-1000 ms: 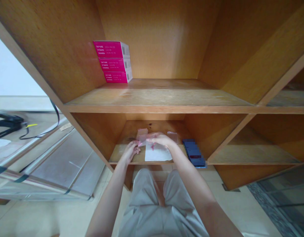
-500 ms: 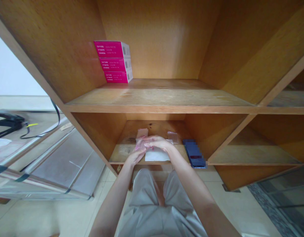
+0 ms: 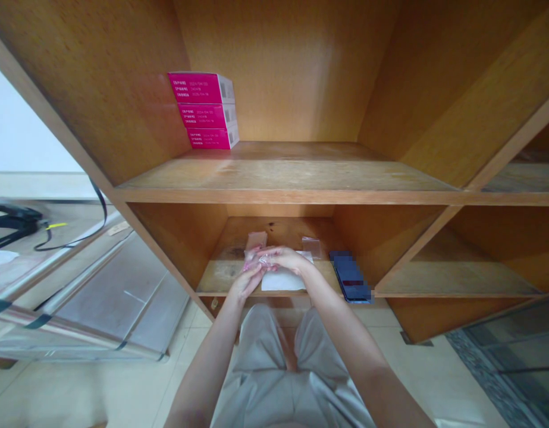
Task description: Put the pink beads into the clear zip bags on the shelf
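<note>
Both arms reaching forward to lower wooden shelf [image 3: 218, 276], bottom middle of frame. Left hand [image 3: 248, 280] and right hand [image 3: 285, 258] close together, fingers pinching small clear plastic bag [image 3: 264, 259] above white paper [image 3: 285, 282].

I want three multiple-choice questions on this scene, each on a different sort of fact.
1. Where are the magenta boxes?
A) On the floor
B) On the upper shelf, against the left wall
C) In the lower compartment

2. How many boxes are in the stack?
A) Three
B) Two
C) Five

3. How are the left hand and right hand?
A) Far apart
B) On the floor
C) Together above a white sheet

1 B: they stand there by that wall.
2 A: three show, one on another.
3 C: the fingers meet over it.
</note>
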A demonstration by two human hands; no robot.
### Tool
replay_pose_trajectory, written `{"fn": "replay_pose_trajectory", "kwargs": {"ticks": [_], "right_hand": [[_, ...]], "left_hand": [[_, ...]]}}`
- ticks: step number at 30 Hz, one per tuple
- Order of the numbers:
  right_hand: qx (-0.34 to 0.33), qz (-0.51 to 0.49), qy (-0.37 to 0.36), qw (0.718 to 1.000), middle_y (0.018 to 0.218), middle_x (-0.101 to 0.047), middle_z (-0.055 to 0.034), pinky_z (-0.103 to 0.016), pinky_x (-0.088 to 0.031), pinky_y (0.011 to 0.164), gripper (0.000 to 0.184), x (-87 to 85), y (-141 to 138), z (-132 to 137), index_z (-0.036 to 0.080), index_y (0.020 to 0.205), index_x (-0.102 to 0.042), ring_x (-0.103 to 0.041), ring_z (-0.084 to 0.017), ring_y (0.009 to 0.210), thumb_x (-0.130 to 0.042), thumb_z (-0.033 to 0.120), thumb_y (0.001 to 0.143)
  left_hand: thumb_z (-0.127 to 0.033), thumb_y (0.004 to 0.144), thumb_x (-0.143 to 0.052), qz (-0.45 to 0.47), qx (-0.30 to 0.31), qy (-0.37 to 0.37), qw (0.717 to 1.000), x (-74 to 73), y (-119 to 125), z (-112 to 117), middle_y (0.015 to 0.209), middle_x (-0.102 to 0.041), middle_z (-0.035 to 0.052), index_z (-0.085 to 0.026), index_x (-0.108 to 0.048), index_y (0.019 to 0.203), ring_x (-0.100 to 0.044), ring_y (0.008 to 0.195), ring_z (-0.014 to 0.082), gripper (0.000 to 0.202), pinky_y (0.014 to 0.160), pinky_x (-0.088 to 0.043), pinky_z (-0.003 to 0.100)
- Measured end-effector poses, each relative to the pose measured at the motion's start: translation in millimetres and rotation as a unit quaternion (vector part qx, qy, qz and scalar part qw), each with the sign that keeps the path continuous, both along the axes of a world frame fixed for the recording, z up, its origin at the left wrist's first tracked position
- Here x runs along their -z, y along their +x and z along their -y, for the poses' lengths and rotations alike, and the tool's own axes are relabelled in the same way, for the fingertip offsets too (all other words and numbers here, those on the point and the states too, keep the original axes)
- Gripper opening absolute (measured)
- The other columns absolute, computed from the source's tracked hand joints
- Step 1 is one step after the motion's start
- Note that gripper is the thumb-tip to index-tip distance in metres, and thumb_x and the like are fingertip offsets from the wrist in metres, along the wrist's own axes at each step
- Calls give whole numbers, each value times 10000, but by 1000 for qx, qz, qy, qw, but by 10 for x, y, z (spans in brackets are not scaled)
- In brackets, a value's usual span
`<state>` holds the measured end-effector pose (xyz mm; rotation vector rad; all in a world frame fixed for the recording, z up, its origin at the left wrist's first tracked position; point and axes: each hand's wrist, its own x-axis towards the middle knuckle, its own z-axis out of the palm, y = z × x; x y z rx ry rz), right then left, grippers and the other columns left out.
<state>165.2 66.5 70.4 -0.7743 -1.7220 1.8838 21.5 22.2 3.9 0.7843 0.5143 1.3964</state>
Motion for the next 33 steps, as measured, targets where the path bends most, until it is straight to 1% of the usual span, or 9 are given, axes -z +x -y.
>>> {"fn": "replay_pose_trajectory", "kwargs": {"ticks": [4,9,12,16,19,21,24,29,33], "right_hand": [[20,-1,2,1000,730,-666,-32,-210,-430,524,268,28,59,-52,165,914,-667,-527,-76,516,-632,301,686],[69,-31,-40,996,749,-673,-57,-232,-453,525,252,73,172,-91,144,859,-669,-565,-103,539,-641,308,670],[167,-64,-55,982,798,-678,-69,-241,-457,529,220,162,175,-97,149,815,-666,-579,-115,560,-652,286,643],[353,-117,-40,928,820,-680,-61,-261,-467,588,189,366,73,-111,171,747,-645,-604,-135,626,-603,334,663],[427,-143,-21,893,856,-677,-56,-287,-473,659,240,525,-34,-116,181,776,-628,-619,-160,715,-518,384,706],[443,-151,-2,884,899,-668,-71,-302,-466,719,303,611,-99,-106,173,818,-617,-617,-170,783,-458,417,734],[449,-138,22,883,978,-644,-105,-309,-442,791,395,697,-183,-82,157,891,-595,-599,-173,877,-355,450,779],[438,-90,18,894,1110,-584,-123,-329,-396,868,494,764,-298,-80,162,1017,-548,-538,-170,1017,-191,450,835],[435,-79,7,897,1144,-564,-120,-325,-386,880,539,810,-372,-110,156,1067,-524,-521,-167,1046,-138,456,839]], "left_hand": [[-151,633,-691,1,-25,-5,1000,-97,-17,17,1112,-578,53,-217,-525,1055,-518,1054,206,458,964,-343,374],[-109,641,-675,10,-26,-3,1000,-188,-84,40,1151,-564,61,-198,-548,1001,-488,1107,206,392,993,-322,356],[-86,653,-656,-2,-20,-28,999,-170,-149,32,1152,-565,72,-181,-538,1023,-494,1105,199,400,998,-322,347],[-59,659,-642,-15,-19,-54,998,-116,-234,15,1129,-579,61,-187,-528,1027,-516,1081,192,406,988,-344,351],[-53,661,-638,-17,-13,-56,998,-90,-278,10,1115,-585,63,-179,-527,1023,-514,1084,196,399,982,-353,357],[-53,653,-643,-23,-13,-78,997,-87,-294,10,1053,-614,62,-164,-538,1002,-544,1041,190,381,972,-367,351],[-51,635,-654,-35,-18,-110,993,-107,-302,18,955,-644,55,-145,-554,965,-581,967,174,357,954,-387,332],[-29,611,-666,-55,-21,-113,992,-141,-310,25,953,-645,52,-150,-547,969,-592,939,164,396,944,-396,326],[-29,601,-675,-80,-18,-115,990,-83,-340,-9,954,-644,61,-140,-555,905,-593,930,162,345,938,-401,326]]}}
